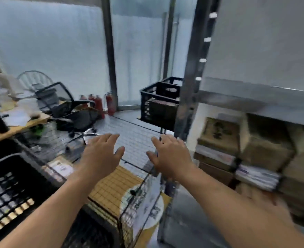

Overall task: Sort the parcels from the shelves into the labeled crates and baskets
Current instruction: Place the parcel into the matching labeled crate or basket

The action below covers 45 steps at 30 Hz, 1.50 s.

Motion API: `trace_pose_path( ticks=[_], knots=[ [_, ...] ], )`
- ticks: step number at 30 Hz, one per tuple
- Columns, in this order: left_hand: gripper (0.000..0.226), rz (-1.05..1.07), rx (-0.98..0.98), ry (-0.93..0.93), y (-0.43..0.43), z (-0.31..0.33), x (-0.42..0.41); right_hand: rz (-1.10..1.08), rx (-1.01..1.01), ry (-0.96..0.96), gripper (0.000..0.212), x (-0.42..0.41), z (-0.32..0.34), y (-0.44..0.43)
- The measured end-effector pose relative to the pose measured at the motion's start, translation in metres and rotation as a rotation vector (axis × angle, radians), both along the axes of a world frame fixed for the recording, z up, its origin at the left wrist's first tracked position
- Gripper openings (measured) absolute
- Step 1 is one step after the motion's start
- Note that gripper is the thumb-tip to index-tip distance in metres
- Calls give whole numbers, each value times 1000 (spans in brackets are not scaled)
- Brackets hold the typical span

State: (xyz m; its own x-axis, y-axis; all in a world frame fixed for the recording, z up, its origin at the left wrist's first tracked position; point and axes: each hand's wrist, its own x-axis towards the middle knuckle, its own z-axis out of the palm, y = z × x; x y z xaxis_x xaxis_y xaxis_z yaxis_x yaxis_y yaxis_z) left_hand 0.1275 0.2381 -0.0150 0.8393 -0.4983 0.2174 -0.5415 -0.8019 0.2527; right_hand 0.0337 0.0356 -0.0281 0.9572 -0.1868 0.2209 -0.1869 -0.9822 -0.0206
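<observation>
the shelving [255, 92] is filling the right side, and brown parcels [265, 147] are sitting packed on its lower board right up to the left front corner, so plenty is waiting to be sorted. the black crate [7, 176] at lower left and the wire basket [138, 203] beside it are already holding flat packets, so i'm judging this mid-job. the left hand [101, 154] and right hand [170, 154] are reaching forward above the basket's far rim, palms down, fingers spread and loose, gripping nothing.
</observation>
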Motion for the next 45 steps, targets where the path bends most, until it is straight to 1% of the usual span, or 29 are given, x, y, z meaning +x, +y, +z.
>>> trace_pose_path(
  ticks=[3,9,12,16,19,22,25,27,30,35,38,40,42,45],
  knots=[
    [58,-130,-63,-12,-48,5,-25,-125,43,-9,53,-51,0,-32],
    [55,-367,-184,-4,-141,7,-76,-340,112,-72,55,-134,-1,-97],
    [55,-455,-235,8,-185,5,-95,-413,106,-125,58,-160,-2,-129],
    [58,-551,-319,82,-246,2,-117,-474,25,-275,58,-187,-4,-168],
    [61,-605,-347,57,-290,-3,-128,-464,-38,-371,55,-203,-5,-189],
    [62,-611,-369,80,-327,-8,-136,-406,-149,-472,49,-212,-13,-205],
    [62,-610,-385,129,-350,-14,-138,-344,-206,-501,48,-217,-26,-218],
    [57,-593,-403,158,-357,-19,-138,-313,-225,-508,48,-218,-31,-224],
    [52,-584,-441,126,-358,-21,-137,-278,-219,-548,49,-216,-34,-228],
    [61,-603,-559,105,-341,-17,-141,-220,-70,-663,53,-212,-31,-227],
    [53,-645,-640,74,-326,-18,-147,-179,47,-763,51,-212,-27,-223],
    [53,-679,-687,98,-315,-19,-151,-164,111,-814,50,-213,-24,-219],
    [52,-719,-754,173,-301,-18,-155,-178,190,-838,50,-215,-22,-211],
    [55,-726,-781,200,-279,-19,-161,-256,423,-788,56,-222,-18,-189]
  ],
)
